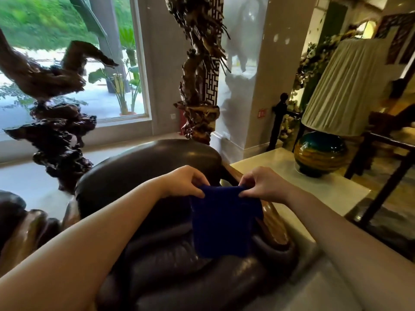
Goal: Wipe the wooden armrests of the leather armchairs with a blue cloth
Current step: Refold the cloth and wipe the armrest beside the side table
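A dark blue cloth (222,223) hangs folded in the air above a dark leather armchair (143,167). My left hand (186,181) pinches its top left corner and my right hand (261,184) pinches its top right corner. The chair's glossy wooden right armrest (272,221) runs just under and right of the cloth, partly hidden by it. A second wooden armrest (24,232) shows at the lower left, beside another dark leather cushion (10,212).
A cream side table (332,194) stands right of the chair, carrying a lamp with a green-amber base (321,153) and pleated shade. Dark gnarled root sculptures (58,131) rise behind the chair, with another (199,75) by the window. A dark wooden frame (386,176) is at right.
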